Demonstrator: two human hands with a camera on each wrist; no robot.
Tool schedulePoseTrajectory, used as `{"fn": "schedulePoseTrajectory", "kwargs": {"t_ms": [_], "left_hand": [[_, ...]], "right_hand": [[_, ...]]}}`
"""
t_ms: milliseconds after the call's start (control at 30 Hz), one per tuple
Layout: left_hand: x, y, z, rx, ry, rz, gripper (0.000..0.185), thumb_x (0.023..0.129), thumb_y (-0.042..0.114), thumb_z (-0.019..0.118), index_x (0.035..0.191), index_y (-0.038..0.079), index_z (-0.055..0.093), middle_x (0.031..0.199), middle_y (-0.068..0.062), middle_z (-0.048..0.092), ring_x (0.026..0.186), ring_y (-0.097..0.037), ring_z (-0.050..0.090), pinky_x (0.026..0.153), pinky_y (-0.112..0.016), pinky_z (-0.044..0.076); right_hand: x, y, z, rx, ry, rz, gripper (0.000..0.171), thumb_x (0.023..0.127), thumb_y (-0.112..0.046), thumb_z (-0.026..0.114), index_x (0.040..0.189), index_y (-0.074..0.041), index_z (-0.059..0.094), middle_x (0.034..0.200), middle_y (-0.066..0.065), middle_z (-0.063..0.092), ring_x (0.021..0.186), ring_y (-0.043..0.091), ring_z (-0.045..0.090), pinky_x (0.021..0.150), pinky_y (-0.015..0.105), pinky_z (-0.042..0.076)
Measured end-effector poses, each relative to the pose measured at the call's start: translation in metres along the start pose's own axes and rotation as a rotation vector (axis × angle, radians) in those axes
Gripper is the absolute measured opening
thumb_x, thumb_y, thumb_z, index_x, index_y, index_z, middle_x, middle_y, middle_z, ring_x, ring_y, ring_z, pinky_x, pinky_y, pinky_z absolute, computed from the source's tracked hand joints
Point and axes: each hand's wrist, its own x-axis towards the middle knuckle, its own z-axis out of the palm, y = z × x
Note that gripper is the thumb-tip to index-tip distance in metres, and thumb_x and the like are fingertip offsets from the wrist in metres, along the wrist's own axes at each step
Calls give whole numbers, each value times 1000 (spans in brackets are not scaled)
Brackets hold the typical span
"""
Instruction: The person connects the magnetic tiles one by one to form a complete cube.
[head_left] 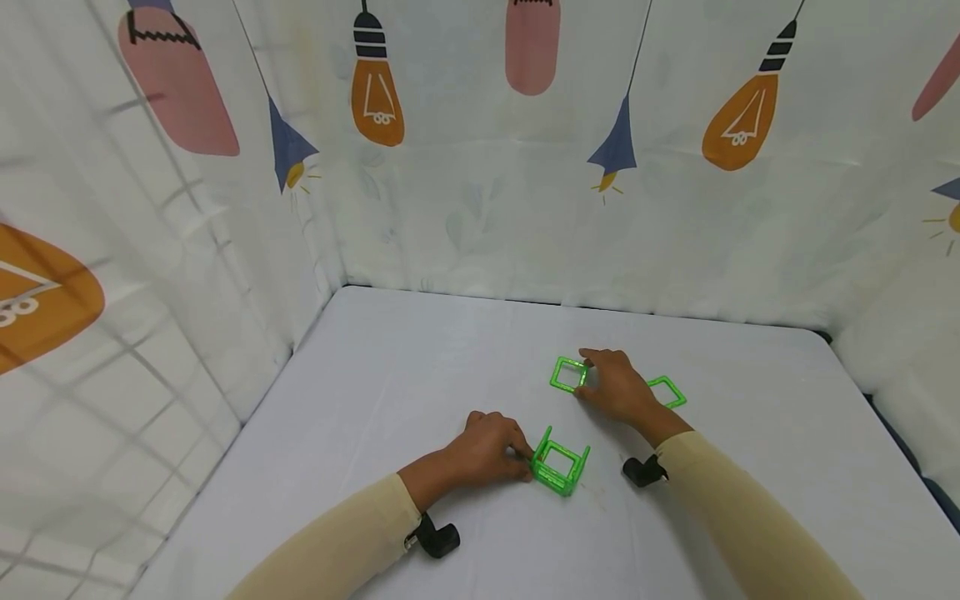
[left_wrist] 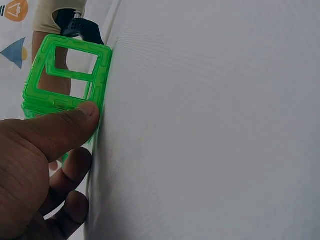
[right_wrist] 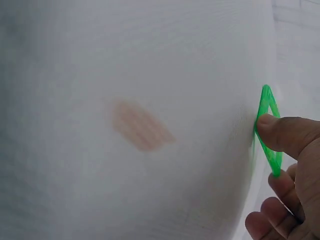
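Observation:
A green frame structure (head_left: 559, 467) of square tiles joined into an open box stands on the white table (head_left: 390, 392), near the front middle. My left hand (head_left: 517, 457) grips its left side; in the left wrist view the thumb (left_wrist: 70, 125) presses its edge (left_wrist: 65, 75) and the fingers curl underneath. Further back, a flat green square tile (head_left: 567, 374) lies on the cloth. My right hand (head_left: 588, 375) pinches its right edge, the thumb on the tile (right_wrist: 268, 131) in the right wrist view. A second flat green tile (head_left: 669, 391) lies just right of that hand, partly hidden by it.
White curtains printed with light bulbs (head_left: 377, 92) wall in the table at the left, back and right. Black wrist camera mounts (head_left: 438, 538) (head_left: 643, 472) sit on both beige sleeves. A faint orange stain (right_wrist: 140, 125) marks the cloth.

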Motion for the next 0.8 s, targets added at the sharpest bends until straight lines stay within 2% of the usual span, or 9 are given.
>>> {"fn": "schedulePoseTrajectory", "kwargs": {"t_ms": [167,400,633,800], "left_hand": [[0,0,0,1,-1,-6,21,79,29,90,99,26,84,100,20,70,102,-4,57,89,-40,33],[-1,1,0,-3,1,-3,22,79,28,90,100,26,84,100,20,70,101,-4,57,87,-38,32],[0,0,1,3,1,-2,22,79,29,90,100,26,84,100,20,70,101,-3,57,86,-38,32],[0,-1,1,4,9,2,22,79,29,90,100,25,84,99,20,69,99,-3,57,86,-38,31]], "right_hand": [[-2,0,-2,-19,17,-21,65,89,-25,81,146,-7,55,144,19,52,134,40,42,103,54,44],[-3,2,1,-11,41,-15,61,86,-24,84,141,-11,60,142,18,54,132,39,44,100,54,46],[-5,3,1,6,42,12,60,88,-23,82,143,-18,58,121,11,65,113,30,57,80,48,53],[-10,4,-4,16,73,-17,49,93,-21,77,140,-20,61,114,6,67,107,27,60,74,44,52]]}}
